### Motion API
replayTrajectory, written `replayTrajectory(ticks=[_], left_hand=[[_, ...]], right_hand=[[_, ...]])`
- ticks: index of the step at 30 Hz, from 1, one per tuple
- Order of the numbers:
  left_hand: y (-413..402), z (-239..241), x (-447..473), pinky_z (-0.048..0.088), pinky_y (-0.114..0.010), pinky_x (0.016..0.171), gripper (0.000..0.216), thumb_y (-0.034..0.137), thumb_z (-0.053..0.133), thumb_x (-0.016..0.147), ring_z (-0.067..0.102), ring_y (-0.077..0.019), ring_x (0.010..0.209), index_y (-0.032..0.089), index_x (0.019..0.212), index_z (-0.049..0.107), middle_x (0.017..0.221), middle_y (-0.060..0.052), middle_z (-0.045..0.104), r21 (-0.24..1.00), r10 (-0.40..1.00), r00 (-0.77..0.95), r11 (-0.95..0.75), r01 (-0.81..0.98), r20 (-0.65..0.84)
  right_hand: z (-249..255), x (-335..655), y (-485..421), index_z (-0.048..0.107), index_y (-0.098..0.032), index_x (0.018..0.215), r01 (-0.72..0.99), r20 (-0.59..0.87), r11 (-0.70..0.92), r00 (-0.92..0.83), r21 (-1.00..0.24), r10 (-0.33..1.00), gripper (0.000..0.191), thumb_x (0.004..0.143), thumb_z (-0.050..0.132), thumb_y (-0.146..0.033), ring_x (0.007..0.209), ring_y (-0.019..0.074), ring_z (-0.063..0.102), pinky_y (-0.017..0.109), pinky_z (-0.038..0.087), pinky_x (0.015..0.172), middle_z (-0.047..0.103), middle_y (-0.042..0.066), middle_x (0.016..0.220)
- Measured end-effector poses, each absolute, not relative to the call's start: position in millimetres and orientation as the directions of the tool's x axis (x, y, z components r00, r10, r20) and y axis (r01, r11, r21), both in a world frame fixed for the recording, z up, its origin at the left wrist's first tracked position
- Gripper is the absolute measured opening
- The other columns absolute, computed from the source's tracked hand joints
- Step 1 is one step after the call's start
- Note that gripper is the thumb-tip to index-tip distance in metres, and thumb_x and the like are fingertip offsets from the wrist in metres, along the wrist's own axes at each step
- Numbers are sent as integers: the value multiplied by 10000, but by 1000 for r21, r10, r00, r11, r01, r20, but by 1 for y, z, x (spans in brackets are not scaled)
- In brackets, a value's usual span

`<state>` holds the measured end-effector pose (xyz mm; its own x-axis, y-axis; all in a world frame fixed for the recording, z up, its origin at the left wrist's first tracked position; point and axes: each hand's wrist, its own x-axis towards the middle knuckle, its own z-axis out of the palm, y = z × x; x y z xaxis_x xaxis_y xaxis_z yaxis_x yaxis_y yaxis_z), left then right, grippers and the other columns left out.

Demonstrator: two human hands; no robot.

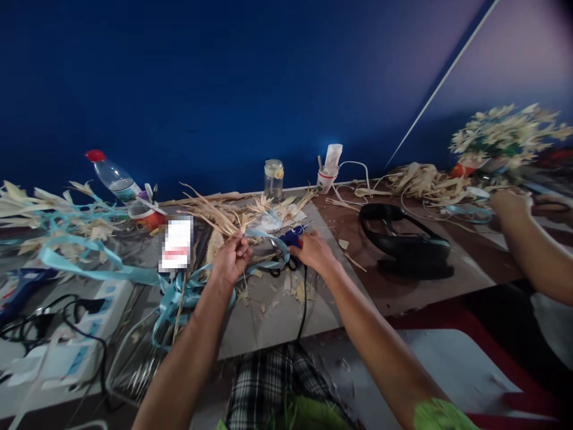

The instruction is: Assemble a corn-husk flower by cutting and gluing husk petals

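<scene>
My left hand (231, 258) is closed in a pinch on a bundle of dried straw strips (224, 224) above the grey work mat (268, 310). A light blue ribbon (134, 273) trails from under that hand toward the left. My right hand (313, 251) is wrapped round a blue glue gun (292, 237), whose black cord (304, 301) runs down toward my lap. Straw scraps lie scattered between both hands.
A glass jar (273, 178), a paper cup (326, 179) and a red-capped plastic bottle (114, 176) stand at the back. A black headset (405, 239) lies to the right. A power strip (58, 352) with cables sits left. Another person's arm (523, 233) reaches in at right, near straw flowers (505, 134).
</scene>
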<state>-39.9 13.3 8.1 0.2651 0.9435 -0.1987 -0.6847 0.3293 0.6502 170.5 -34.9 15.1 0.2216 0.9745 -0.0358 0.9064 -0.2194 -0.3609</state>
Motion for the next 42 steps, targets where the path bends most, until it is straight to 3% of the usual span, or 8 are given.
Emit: replayTrajectory(ticks=[7, 12, 17, 20, 22, 24, 30, 42], left_hand=[[14, 8, -40, 334, -140, 421, 192, 147, 614, 742, 289, 3, 370, 144, 667, 437, 538, 57, 502, 630, 934, 271, 356, -690, -231], [14, 10, -42, 327, -135, 415, 181, 122, 583, 755, 296, -1, 376, 146, 662, 429, 539, 52, 500, 598, 929, 290, 369, -711, -228], [17, 7, -44, 307, -137, 398, 174, 123, 575, 763, 287, -1, 366, 144, 664, 433, 534, 54, 492, 601, 940, 257, 342, -722, -225], [20, 5, -45, 308, -145, 395, 172, 139, 586, 758, 299, -7, 371, 144, 669, 439, 535, 53, 487, 620, 944, 239, 331, -712, -229], [21, 4, -46, 308, -145, 398, 171, 133, 586, 753, 297, -7, 372, 144, 670, 437, 537, 54, 482, 621, 943, 238, 332, -710, -232], [21, 5, -46, 302, -141, 400, 166, 124, 582, 752, 291, -3, 372, 142, 671, 438, 540, 56, 476, 612, 942, 238, 334, -717, -235], [18, 10, -47, 283, -139, 396, 156, 94, 581, 747, 282, -1, 374, 136, 675, 449, 541, 50, 480, 614, 956, 222, 295, -732, -194], [16, 11, -42, 306, -140, 395, 156, 105, 570, 763, 284, -2, 363, 132, 654, 461, 520, 45, 489, 661, 953, 176, 298, -689, -247]], right_hand=[[11, 174, -23, 628, -80, 989, 909, -147, -212, 170, -357, 974, 471, 701, 632, -452, 932, 282, 572, 326, 425, 740, 589, 206, 1026], [5, 192, -19, 664, -133, 815, 744, -190, -272, 196, -610, 962, 349, 592, 698, -400, 752, 226, 562, 309, 403, 656, 630, 77, 778], [-1, 205, -38, 626, -153, 776, 106, -133, -163, 247, -981, 960, 317, 576, 695, -389, 634, 134, 513, 257, 379, 603, 577, -7, 668], [10, 197, -51, 601, -184, 869, -320, -105, -43, 177, -946, 979, 355, 599, 700, -393, 623, 118, 514, 251, 388, 587, 576, -7, 725], [20, 184, -57, 596, -198, 909, -446, -12, 48, 132, -894, 991, 356, 632, 683, -403, 624, 113, 508, 251, 388, 580, 577, 1, 761], [29, 168, -60, 600, -180, 897, -462, 44, 53, 31, -885, 999, 364, 631, 688, -413, 569, 96, 463, 244, 365, 548, 550, -4, 698], [25, 131, -49, 618, -151, 853, -341, -49, -110, -181, -934, 982, 374, 559, 757, -335, 503, 80, 419, 236, 319, 505, 502, -29, 593], [-12, 121, -34, 664, -175, 880, -212, -5, -31, -123, -977, 992, 410, 664, 655, -523, 556, 93, 409, 221, 307, 498, 523, 0, 631]])
